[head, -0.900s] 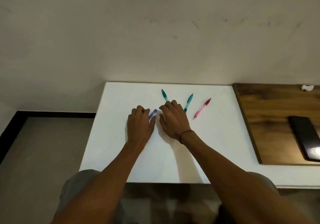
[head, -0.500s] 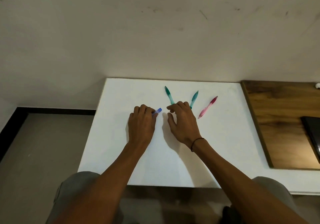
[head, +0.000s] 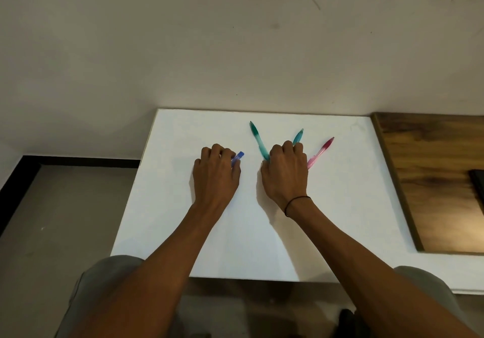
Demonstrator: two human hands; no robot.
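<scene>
While my left hand [head: 216, 174] curls its fingers round the blue pen [head: 238, 156] on the worktop [head: 340, 206], my right hand [head: 286, 174] lies curled over the near ends of the longer teal pen [head: 258, 138] and the shorter teal pen [head: 298, 136]; whether it grips them I cannot tell. A pink pen [head: 321, 152] lies just beside it.

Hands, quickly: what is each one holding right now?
Left hand: grips the blue pen.
Right hand: curled over the right teal pen; whether it has a grip cannot be told.
</scene>
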